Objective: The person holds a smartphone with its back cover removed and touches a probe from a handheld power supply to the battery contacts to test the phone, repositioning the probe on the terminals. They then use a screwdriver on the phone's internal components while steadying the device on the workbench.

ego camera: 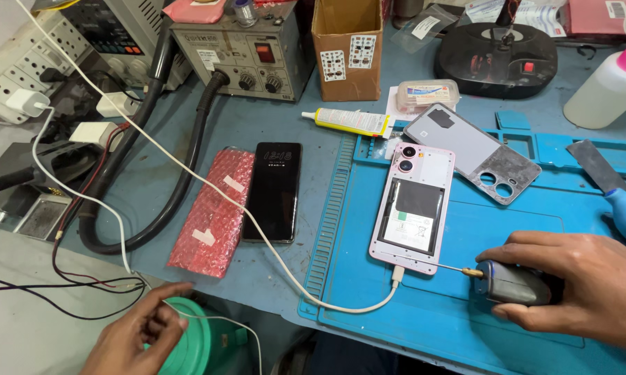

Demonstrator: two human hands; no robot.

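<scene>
A grey-blue bench carries a blue repair mat across its right half. Far left stands a grey soldering station with a black hose, and a brown cardboard box stands just right of it. On the mat lies an opened pink smartphone, back removed, with a white charging cable plugged into its near end. Its detached back cover lies just beyond to the right. Left of the mat, a black phone lies beside a pink bubble-wrap pouch. The right hand, fingers wrapped around a grey electric screwdriver, holds its thin bit at the pink phone's near right corner. The left hand, fingers loosely curled and holding nothing that shows, hovers above a green round container at the near left.
</scene>
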